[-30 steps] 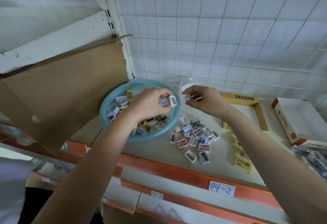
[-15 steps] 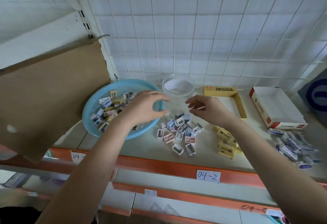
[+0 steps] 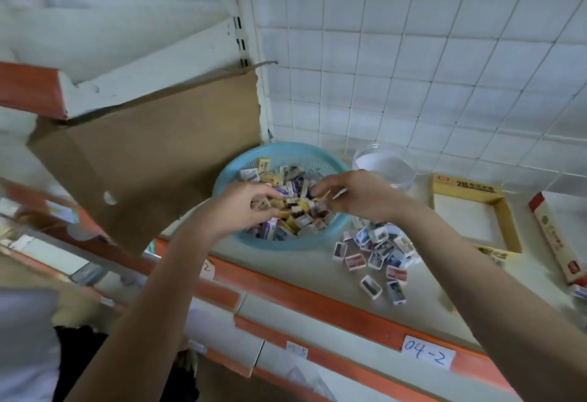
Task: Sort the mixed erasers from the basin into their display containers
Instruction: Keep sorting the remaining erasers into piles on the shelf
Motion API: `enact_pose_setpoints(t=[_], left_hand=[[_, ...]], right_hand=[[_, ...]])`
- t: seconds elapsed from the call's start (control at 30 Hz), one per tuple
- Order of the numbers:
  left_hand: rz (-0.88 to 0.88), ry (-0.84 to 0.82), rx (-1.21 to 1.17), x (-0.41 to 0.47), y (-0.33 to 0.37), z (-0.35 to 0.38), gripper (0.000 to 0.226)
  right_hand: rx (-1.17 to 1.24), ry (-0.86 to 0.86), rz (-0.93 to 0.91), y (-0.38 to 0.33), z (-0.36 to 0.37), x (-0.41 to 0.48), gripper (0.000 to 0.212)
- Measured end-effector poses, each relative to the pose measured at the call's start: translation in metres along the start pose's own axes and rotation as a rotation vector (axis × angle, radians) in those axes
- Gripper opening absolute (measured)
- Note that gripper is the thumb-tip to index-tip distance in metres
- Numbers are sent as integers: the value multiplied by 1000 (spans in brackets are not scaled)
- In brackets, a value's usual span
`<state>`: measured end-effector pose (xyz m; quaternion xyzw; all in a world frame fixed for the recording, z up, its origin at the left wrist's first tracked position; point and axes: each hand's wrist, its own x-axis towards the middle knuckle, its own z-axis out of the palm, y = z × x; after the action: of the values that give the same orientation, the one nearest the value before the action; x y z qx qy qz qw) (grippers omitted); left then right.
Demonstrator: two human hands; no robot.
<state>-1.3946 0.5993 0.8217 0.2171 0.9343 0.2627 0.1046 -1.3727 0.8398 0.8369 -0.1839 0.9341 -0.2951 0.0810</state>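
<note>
With the left hand (image 3: pixel 244 211) and right hand (image 3: pixel 359 198) each pinching an eraser (image 3: pixel 263 204) in the basin (image 3: pixel 286 148), lift only matching kinds, clear of neighbours.

Our head-worn wide-angle camera looks forward and down from close range onto the shelf (image 3: pixel 301 263) and its blue basin (image 3: pixel 295 148) before us.

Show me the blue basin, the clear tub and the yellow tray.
blue basin (image 3: pixel 286 149): head view, far rim.
clear tub (image 3: pixel 407 177): head view, right wall.
yellow tray (image 3: pixel 467 186): head view, printed back wall.
</note>
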Motion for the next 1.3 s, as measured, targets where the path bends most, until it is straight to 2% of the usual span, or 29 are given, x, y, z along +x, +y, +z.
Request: enact_pose_setpoints(t=[0.2, 0.33, 0.47, 0.6, 0.8, 0.93, 1.03, 1.17, 1.3], left_hand=[[-13, -39, 122, -3, -18, 2, 41], [95, -19, 263, -2, -16, 6, 33], [155, 25, 291, -3, -15, 8, 27], [77, 80, 163, -8, -15, 7, 25], [-43, 123, 109, -6, -11, 10, 25], [-79, 152, -158, -7, -6, 11, 17], [-57, 207, -250, -5, 2, 13, 14], [82, 323, -212, 10, 29, 24, 20], [261, 243, -98, 34, 73, 42, 21]], right_hand=[[-160, -319, -88, -13, 13, 34, 33], [-250, -391, -127, -14, 18, 45, 36], [-243, -423, -143, -10, 17, 48, 38], [-198, -339, -160, -3, 22, 48, 31], [-33, -199, -112, 5, 20, 49, 29], [200, -20, -53, 4, 14, 38, 21], [239, 80, -73, 8, -2, 21, 17], [372, 153, 47, 30, -25, -13, 17], [390, 345, 151, 50, -33, -59, 13]])
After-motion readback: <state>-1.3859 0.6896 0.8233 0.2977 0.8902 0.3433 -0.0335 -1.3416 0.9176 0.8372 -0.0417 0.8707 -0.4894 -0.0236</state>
